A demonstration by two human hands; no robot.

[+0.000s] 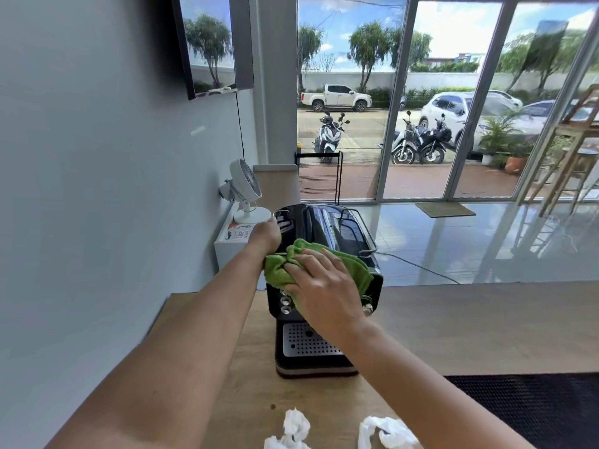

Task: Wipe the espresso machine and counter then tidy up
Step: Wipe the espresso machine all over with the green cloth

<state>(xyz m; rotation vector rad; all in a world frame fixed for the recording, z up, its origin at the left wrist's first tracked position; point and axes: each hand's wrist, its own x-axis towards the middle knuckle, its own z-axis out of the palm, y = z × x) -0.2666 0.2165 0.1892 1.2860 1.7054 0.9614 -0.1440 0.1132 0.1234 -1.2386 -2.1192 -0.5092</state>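
Running wide across the lower view, a pale wooden counter (pixel 470 325) meets a grey wall (pixel 97 157) on the left. Beyond it lies a glossy tiled floor (pixel 453 241), and tall glass doors (pixel 421 124) look out on a paved yard and a street.

One black espresso machine (pixel 324 222) stands on the counter near the wall end, its perforated drip tray (pixel 304 343) facing the person. One green cloth (pixel 278 273) lies bunched on the machine's top front edge. The right grip (pixel 324 290) presses down on the cloth with fingers spread and nearly straight. The left grip (pixel 267 234) holds the machine's upper left edge, fingers bent over it with their tips hidden. Three round buttons (pixel 286 300) show below the cloth.

Two wads of crumpled white paper sit at the counter's near edge: the left wad (pixel 296 422) and the right wad (pixel 385 432). One black mat (pixel 525 413) covers the counter's right near corner.

One white fan (pixel 246 186) stands on a white cabinet (pixel 227 251) behind the machine. One screen (pixel 210 43) hangs on the wall. One black wire rack (pixel 319 176) and one doormat (pixel 445 209) are by the doors. Outside, three scooters are parked: one alone (pixel 327 134) and two side by side (pixel 418 144). One white pickup (pixel 337 97) stands behind them.
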